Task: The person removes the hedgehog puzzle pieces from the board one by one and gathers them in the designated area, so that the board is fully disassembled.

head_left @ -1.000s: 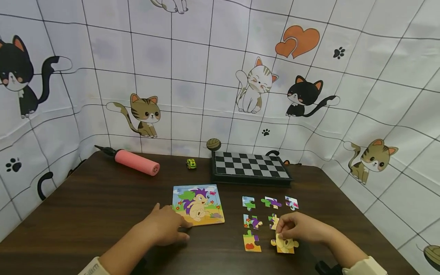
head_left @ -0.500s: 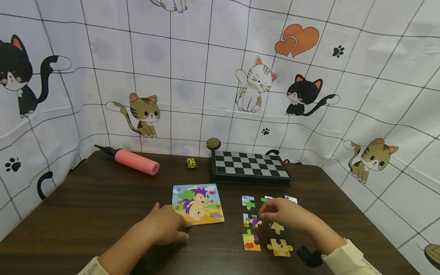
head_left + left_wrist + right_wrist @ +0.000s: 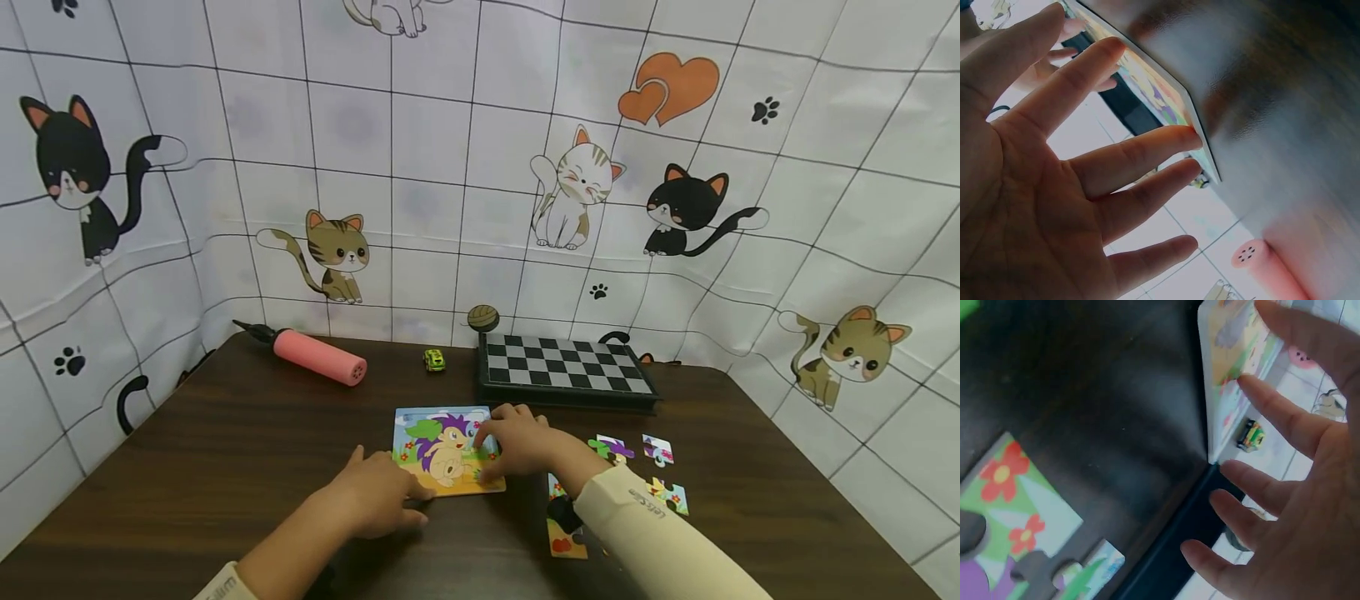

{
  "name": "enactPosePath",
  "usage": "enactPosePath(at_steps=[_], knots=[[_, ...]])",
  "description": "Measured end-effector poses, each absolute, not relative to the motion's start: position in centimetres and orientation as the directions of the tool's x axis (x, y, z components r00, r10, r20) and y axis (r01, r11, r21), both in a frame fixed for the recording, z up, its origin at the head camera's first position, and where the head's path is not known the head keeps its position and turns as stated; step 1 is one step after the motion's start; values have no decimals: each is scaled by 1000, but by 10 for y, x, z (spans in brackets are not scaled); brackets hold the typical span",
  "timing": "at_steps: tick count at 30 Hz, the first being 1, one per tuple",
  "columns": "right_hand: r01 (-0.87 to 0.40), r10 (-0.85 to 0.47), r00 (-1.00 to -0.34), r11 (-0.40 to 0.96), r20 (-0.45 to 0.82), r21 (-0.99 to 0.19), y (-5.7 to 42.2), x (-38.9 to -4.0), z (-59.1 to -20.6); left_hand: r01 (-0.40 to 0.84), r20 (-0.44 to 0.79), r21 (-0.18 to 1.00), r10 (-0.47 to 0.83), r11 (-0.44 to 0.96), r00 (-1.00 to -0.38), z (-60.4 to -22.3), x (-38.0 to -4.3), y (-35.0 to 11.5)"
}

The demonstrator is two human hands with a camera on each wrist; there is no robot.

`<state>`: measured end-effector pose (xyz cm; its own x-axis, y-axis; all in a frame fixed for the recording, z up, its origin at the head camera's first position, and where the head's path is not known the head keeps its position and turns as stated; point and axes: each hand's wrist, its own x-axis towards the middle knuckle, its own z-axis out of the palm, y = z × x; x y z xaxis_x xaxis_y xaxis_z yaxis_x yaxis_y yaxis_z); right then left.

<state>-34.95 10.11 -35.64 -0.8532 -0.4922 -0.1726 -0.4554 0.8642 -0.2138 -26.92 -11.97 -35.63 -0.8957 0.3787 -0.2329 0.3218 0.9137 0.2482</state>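
A square picture board (image 3: 420,479) with a purple hedgehog lies flat on the dark table. My left hand (image 3: 375,497) touches the board's near left edge with fingers extended; in the left wrist view the fingers (image 3: 1138,156) are spread, with fingertips right at the edge. My right hand (image 3: 521,446) reaches over the board's right side, its thumb and fingers spread and holding nothing. Loose puzzle pieces lie to the right: one with purple and green (image 3: 617,448), a pale blue one (image 3: 660,451), a flowered one (image 3: 677,498) and an orange one (image 3: 567,546). My right forearm hides others.
Behind the board sits a black-and-white checkered board (image 3: 566,367) with a dark frame. A small yellow-green toy car (image 3: 434,360) and a pink hand pump (image 3: 318,357) stand at the back left. A cat-print cloth (image 3: 427,208) hangs behind the table.
My right hand has let go of the lowest middle puzzle piece and moved left, over the pieces, to the picture board. My left hand stays at the board's edge. The head view has shifted slightly.
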Motion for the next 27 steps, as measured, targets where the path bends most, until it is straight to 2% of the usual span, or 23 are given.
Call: enactPosePath(at_steps=[5, 11, 15, 21, 27], knots=[[-384, -452, -865, 876, -218, -291, 101, -352, -360, 329, -240, 227, 380, 917, -894, -356, -268, -118], [-428, -501, -846, 841, -180, -331, 99, -352, -363, 331, -239, 214, 377, 919, -895, -355, -268, -122], [-473, -538, -828, 821, -158, -319, 92, -350, -363, 328, -242, 208, 373, 922, -896, -354, -269, -125], [-479, -521, -841, 842, -147, -248, 85, -353, -367, 318, -254, 220, 369, 922, -894, -357, -273, -127], [-459, -506, -851, 846, -137, -272, 82, -353, -369, 321, -256, 218, 371, 922, -892, -359, -272, -128]])
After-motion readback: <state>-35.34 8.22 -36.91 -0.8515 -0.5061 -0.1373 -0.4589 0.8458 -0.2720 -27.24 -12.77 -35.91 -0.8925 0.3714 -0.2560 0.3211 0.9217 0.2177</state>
